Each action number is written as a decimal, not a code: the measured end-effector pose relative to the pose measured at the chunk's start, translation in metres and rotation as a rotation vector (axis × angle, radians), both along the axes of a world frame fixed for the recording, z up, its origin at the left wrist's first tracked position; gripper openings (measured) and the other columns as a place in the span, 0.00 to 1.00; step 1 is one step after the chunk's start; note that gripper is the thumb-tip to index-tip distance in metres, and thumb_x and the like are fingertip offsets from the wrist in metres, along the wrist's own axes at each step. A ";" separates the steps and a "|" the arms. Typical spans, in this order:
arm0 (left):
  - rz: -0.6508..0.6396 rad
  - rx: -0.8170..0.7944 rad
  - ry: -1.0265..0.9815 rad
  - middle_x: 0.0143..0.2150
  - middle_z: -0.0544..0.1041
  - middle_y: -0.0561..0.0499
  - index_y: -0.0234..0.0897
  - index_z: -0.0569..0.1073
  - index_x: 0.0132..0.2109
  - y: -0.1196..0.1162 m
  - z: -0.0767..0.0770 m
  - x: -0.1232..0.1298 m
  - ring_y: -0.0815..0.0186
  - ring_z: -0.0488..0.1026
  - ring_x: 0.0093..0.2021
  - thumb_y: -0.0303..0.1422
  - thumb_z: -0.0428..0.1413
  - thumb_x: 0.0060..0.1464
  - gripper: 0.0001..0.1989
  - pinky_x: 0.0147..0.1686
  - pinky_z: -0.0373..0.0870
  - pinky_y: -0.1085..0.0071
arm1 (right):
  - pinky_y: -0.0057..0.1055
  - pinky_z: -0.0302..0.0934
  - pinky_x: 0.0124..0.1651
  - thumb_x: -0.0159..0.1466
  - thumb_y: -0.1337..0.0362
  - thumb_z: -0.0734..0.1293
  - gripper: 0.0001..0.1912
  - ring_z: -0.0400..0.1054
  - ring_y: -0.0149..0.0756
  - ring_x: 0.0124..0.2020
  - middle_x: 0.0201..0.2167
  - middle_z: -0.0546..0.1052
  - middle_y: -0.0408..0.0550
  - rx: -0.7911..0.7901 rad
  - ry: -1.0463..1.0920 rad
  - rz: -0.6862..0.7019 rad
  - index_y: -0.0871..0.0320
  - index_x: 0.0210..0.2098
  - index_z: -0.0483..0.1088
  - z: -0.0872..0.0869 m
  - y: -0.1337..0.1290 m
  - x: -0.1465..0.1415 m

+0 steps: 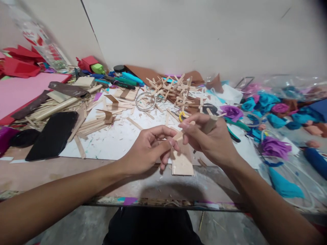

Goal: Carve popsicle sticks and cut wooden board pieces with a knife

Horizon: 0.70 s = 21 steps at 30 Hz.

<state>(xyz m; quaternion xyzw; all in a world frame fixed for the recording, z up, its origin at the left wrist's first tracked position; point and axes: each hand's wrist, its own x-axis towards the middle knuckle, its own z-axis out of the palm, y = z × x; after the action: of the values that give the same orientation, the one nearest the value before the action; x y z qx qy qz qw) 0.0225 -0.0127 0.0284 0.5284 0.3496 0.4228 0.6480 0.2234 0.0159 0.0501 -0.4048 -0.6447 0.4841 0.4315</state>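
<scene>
Both hands meet over the front edge of a white sheet (120, 136). A short pale wooden stick (180, 135) runs between them. My left hand (150, 146) pinches its lower left end between thumb and fingers. At its upper right end, my right hand (209, 136) grips it with thumb and forefinger; another flat wooden piece (210, 124) sits among the right hand's fingers. Right below the hands lies a thin, light wooden block (183, 166), partly hidden by them. Behind the hands is a yellow ring-shaped item (182, 116).
A black phone (53, 136) and stacked sticks (94, 127) lie left. Behind are a loose stick pile (173, 90), a tape roll (145, 101) and markers (125, 81). Purple paper flowers (276, 147) and blue crepe pieces (265, 102) lie right. The table's front edge (163, 204) is near.
</scene>
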 end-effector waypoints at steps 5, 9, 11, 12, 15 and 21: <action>0.032 -0.030 0.049 0.33 0.79 0.53 0.35 0.73 0.44 0.002 0.001 0.002 0.78 0.66 0.15 0.40 0.64 0.64 0.13 0.14 0.64 0.80 | 0.31 0.49 0.21 0.67 0.47 0.74 0.17 0.57 0.27 0.18 0.19 0.70 0.39 0.173 -0.082 -0.113 0.55 0.36 0.79 0.000 0.004 0.004; -0.044 -0.090 0.252 0.26 0.76 0.54 0.35 0.74 0.40 0.006 -0.008 -0.001 0.77 0.64 0.16 0.39 0.62 0.65 0.11 0.14 0.57 0.80 | 0.32 0.41 0.19 0.69 0.40 0.70 0.28 0.42 0.27 0.15 0.13 0.51 0.36 0.115 0.252 -0.240 0.53 0.23 0.73 0.015 0.006 0.009; -0.130 -0.052 0.380 0.20 0.71 0.56 0.34 0.76 0.40 0.007 -0.014 -0.003 0.75 0.64 0.16 0.39 0.60 0.66 0.12 0.16 0.57 0.80 | 0.32 0.41 0.18 0.70 0.36 0.63 0.33 0.40 0.28 0.15 0.13 0.47 0.37 0.004 0.315 -0.154 0.52 0.19 0.63 0.024 0.005 0.010; -0.156 -0.018 0.424 0.19 0.70 0.57 0.34 0.77 0.40 0.007 -0.017 -0.005 0.74 0.65 0.17 0.39 0.60 0.66 0.11 0.17 0.57 0.80 | 0.32 0.41 0.18 0.71 0.34 0.60 0.36 0.39 0.28 0.15 0.14 0.46 0.37 -0.023 0.297 -0.108 0.52 0.18 0.58 0.027 0.004 0.009; -0.159 0.084 0.457 0.21 0.72 0.58 0.35 0.77 0.47 0.007 -0.021 -0.006 0.72 0.69 0.18 0.37 0.60 0.66 0.10 0.19 0.61 0.78 | 0.31 0.43 0.17 0.71 0.29 0.53 0.38 0.40 0.29 0.15 0.14 0.46 0.38 -0.081 0.250 0.013 0.52 0.18 0.50 0.026 0.001 0.004; -0.134 0.311 0.600 0.22 0.72 0.56 0.36 0.78 0.36 0.006 -0.017 -0.003 0.73 0.66 0.21 0.32 0.58 0.65 0.08 0.24 0.60 0.75 | 0.32 0.46 0.19 0.70 0.32 0.54 0.36 0.41 0.31 0.16 0.14 0.48 0.39 -0.153 0.252 0.040 0.50 0.17 0.51 0.007 -0.003 -0.011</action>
<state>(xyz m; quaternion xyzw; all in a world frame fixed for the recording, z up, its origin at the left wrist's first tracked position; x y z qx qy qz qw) 0.0194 -0.0065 0.0111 0.7435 0.4205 0.2535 0.4541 0.2120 0.0131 0.0576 -0.3599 -0.5546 0.5872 0.4670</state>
